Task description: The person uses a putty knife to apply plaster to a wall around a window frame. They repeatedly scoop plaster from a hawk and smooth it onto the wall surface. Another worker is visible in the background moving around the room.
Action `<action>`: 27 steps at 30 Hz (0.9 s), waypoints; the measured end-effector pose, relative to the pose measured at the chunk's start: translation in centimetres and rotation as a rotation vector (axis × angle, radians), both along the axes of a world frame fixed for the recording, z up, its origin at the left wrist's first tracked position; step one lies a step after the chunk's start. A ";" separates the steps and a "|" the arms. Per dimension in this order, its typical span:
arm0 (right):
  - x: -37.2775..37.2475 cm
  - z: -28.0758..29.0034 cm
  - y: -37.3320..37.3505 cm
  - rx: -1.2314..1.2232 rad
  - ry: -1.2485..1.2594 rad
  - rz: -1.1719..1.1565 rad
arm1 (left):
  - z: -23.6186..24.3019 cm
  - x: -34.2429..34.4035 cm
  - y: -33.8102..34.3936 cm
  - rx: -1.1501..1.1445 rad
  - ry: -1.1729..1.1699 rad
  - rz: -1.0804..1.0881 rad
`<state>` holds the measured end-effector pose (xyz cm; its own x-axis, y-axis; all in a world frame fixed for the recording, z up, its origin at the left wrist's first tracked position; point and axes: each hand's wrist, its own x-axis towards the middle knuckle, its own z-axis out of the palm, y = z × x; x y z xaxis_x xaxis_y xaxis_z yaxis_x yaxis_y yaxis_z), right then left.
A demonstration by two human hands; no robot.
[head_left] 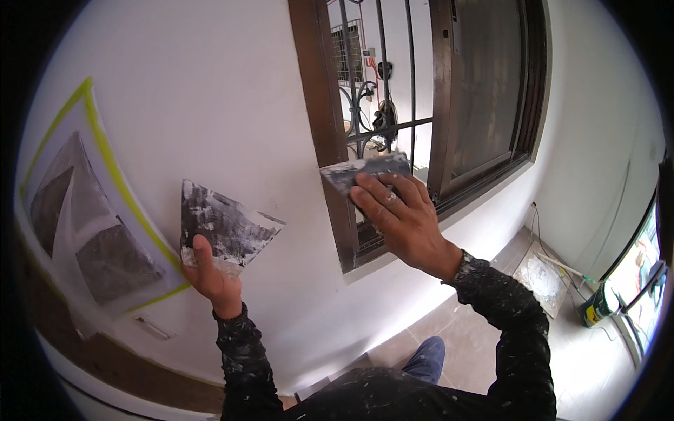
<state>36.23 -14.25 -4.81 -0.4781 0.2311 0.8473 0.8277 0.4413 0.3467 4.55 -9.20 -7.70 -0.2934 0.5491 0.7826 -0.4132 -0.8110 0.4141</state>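
- A person faces a white interior wall (232, 91) beside a dark brown wooden window frame (330, 140) with black iron bars (382, 77); both sleeves are dark and flecked with white.
- The left hand (210, 277) is closed around the lower corner of a flat metal plaster hawk (225, 224), thumb pressed up its face. The plate is tilted, held just off the wall, and smeared with grey and white putty.
- The right hand (400, 217) grips a wide putty knife (365, 172), fingers spread flat across the back of the blade. The blade's edge lies against the wall right at the window frame.
- Handling judgement: both tools look thin, stiff and light. The knife blade probably flexes a little under finger pressure, so spread fingers near the blade give the most control.
- The wet putty likely makes surfaces slick. The hawk seems safest held at its clean lower corner and kept level enough that the putty does not slide off.
- To the left, a patch of wall is masked with plastic sheeting and yellow-green tape (119, 182).
- Lower right, on the tiled floor (449, 337), lie a splattered board (540, 281) and a paint can (597, 309).
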 end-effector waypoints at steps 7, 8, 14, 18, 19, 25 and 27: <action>-0.2 -3.8 5.1 0.044 -0.063 -0.094 | -0.5 -1.0 1.5 0.049 0.091 0.173; -0.2 -4.1 5.7 0.027 -0.085 -0.069 | -0.6 -0.9 1.4 0.046 0.093 0.188; -0.5 -6.4 4.5 -0.070 -0.348 0.141 | -1.2 -0.6 1.2 0.039 0.142 0.463; -0.6 -4.0 2.5 -0.012 -0.209 0.103 | -1.7 -0.6 1.5 0.031 0.136 0.459; -0.4 -2.5 2.7 -0.045 -0.147 0.007 | -1.7 -0.5 1.6 0.027 0.128 0.479; 0.3 0.4 4.8 -0.116 -0.273 -0.123 | -1.7 0.2 1.5 0.000 0.036 0.395; -0.6 -2.5 4.5 -0.138 -0.292 -0.034 | -1.7 0.2 1.4 -0.032 0.012 0.345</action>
